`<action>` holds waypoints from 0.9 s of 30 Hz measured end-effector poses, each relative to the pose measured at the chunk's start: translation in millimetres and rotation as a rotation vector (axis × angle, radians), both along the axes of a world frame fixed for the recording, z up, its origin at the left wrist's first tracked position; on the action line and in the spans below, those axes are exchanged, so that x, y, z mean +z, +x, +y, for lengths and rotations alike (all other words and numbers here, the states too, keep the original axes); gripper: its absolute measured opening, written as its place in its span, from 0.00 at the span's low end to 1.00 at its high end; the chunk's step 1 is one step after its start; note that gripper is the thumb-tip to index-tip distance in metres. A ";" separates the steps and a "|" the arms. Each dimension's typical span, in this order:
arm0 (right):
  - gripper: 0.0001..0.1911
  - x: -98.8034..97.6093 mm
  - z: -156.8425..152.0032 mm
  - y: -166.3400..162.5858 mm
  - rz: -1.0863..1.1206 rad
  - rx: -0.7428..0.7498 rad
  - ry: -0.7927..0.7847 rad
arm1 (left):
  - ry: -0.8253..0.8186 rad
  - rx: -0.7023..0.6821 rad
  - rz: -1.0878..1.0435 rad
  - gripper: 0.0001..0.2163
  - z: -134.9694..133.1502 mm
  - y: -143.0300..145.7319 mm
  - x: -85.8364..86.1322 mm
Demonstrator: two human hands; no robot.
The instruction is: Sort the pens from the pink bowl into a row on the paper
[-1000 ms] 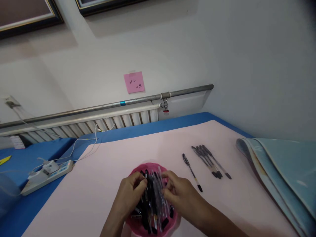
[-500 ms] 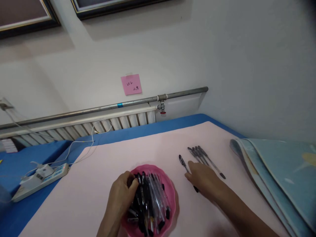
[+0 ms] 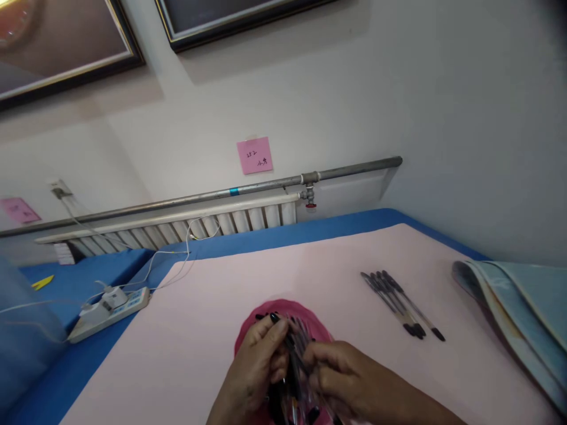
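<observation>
The pink sheet (image 3: 186, 330) carries everything; on it stands the pink bowl (image 3: 248, 323), where most of the pens (image 3: 295, 378) seem to be, so the larger share looks undone; over it, the right hand (image 3: 345, 375) has its fingers curled among the pens (blur hides whether it grips one), while the left hand (image 3: 254, 369) pinches a black-ended pen (image 3: 274, 317); just a small row of pens (image 3: 397, 303) lies set out beyond the bowl, to the right.
</observation>
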State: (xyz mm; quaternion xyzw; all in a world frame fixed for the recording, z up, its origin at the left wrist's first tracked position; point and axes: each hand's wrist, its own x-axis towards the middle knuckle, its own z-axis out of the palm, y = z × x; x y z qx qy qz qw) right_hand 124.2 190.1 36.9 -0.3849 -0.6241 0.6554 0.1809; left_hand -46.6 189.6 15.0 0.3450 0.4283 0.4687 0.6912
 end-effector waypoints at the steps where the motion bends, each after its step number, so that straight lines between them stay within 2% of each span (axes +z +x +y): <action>1: 0.05 1.1 -1.6 -2.1 0.000 0.005 0.006 | 0.000 0.041 -0.014 0.19 1.1 -1.4 0.5; 5: 0.06 5.9 0.3 2.0 -0.119 0.012 0.090 | 0.045 0.352 -0.048 0.19 8.7 -19.0 4.0; 6: 0.06 6.3 1.7 4.3 -0.140 0.006 0.106 | 0.054 0.391 -0.026 0.19 10.0 -24.5 4.8; 8: 0.07 5.3 4.8 7.7 -0.135 -0.020 0.099 | 0.048 0.378 0.108 0.18 10.7 -33.2 5.4; 13: 0.07 -4.5 11.4 7.2 -0.068 -0.113 0.008 | 0.143 0.191 0.655 0.15 6.3 -35.4 5.1; 16: 0.06 -10.0 11.9 4.6 -0.025 -0.169 -0.018 | 0.228 0.204 0.777 0.15 5.2 -31.5 7.0; 18: 0.06 -12.5 11.1 3.1 0.025 -0.178 -0.025 | 0.255 0.245 0.725 0.12 5.2 -28.8 8.1; 20: 0.05 -13.9 10.0 1.7 0.080 -0.173 -0.041 | 0.210 0.246 0.573 0.13 4.8 -25.6 8.1; 24: 0.04 -12.3 6.8 -1.4 0.127 -0.138 -0.110 | 0.054 0.047 0.162 0.17 2.0 -17.9 5.3; 27: 0.05 -8.1 3.4 -3.4 0.139 -0.102 -0.168 | 0.015 -0.033 -0.011 0.16 -0.2 -13.4 3.1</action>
